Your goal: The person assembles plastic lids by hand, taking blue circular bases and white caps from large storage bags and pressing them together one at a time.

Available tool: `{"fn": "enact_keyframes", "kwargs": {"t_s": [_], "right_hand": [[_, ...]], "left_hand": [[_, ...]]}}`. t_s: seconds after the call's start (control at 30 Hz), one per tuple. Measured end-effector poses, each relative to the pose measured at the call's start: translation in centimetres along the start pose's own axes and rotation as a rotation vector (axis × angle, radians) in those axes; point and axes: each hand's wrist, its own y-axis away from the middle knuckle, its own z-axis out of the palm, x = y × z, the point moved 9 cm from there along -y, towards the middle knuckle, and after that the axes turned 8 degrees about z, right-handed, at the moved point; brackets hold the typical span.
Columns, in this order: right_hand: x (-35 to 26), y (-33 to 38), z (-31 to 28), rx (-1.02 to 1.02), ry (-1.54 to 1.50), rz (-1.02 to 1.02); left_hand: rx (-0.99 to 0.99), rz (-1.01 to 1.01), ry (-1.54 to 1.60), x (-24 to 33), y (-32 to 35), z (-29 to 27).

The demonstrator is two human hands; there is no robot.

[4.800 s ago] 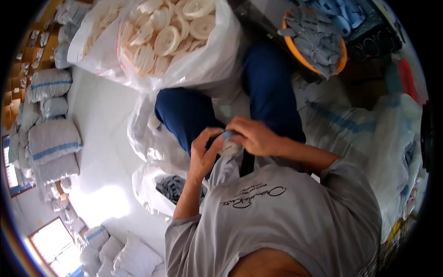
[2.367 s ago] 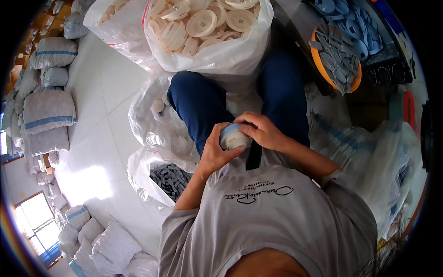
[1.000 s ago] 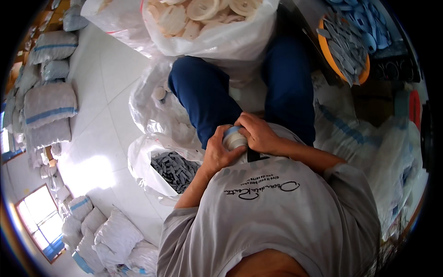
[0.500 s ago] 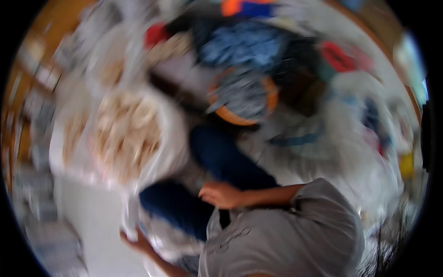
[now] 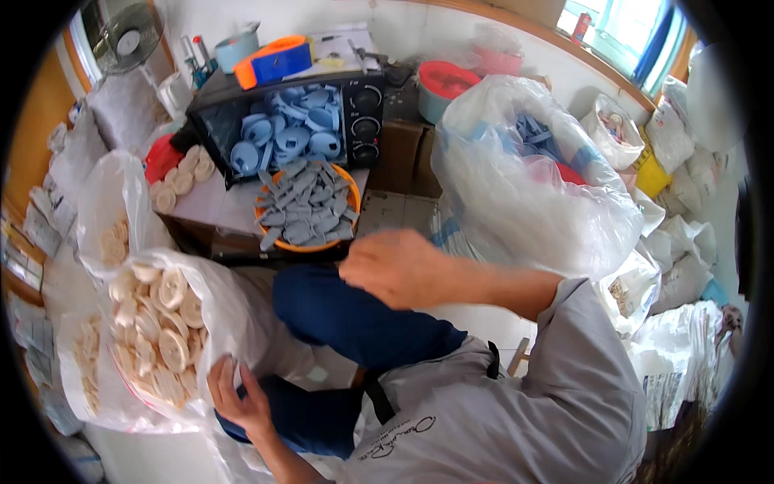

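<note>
Beside the white sack of cream discs, in the head view, the left hand has fingers apart; the right hand curls near the orange basket, grip unclear. Reaching seems underway; taking a disc calls for pinching.

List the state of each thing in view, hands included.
Left hand: half-curled, by white bag
Right hand: curled, blurred, contents hidden
White bag: open, heaped with cream discs
Orange basin: heaped with gray pieces
Black oven: blue parts inside
Translucent bag: open, blue pieces inside
Fan: on or off, unclear
</note>
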Motion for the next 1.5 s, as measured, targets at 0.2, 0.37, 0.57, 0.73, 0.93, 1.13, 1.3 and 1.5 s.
{"fn": "enact_keyframes", "kwargs": {"t_s": [0.2, 0.37, 0.57, 0.73, 0.93, 1.13, 1.3, 1.5], "right_hand": [[6.6, -3.4, -3.8, 0.05, 0.126, 0.367], [22.8, 1.8, 7.7, -0.371, -0.296, 1.292], [22.3, 0.0, 13.9, -0.221, -0.759, 1.284], [21.6, -2.2, 12.6, -0.502, -0.507, 1.222], [27.6, -4.9, 6.1, -0.122, -0.281, 1.082], [26.7, -4.3, -1.8, 0.625, 0.046, 0.864], [26.4, -6.1, -1.4, 0.667, 0.187, 0.821], [27.6, -6.2, -1.8, 0.741, 0.235, 0.789]], "left_hand": [[-0.032, -0.075, 0.154, 1.9, -3.2, 3.4], [-0.109, -0.055, 0.234, 2.6, -4.9, 4.7], [-0.215, -0.048, 0.201, 2.2, -3.6, 4.0], [-0.279, -0.178, 0.151, 1.3, -1.0, 3.9], [-0.355, -0.194, 0.193, 1.8, 2.1, 6.2], [-0.425, -0.211, 0.231, 1.7, 3.0, 8.6], [-0.469, -0.248, 0.202, 0.6, 4.1, 9.0], [-0.536, -0.367, 0.233, -0.8, 7.3, 10.5]]}}
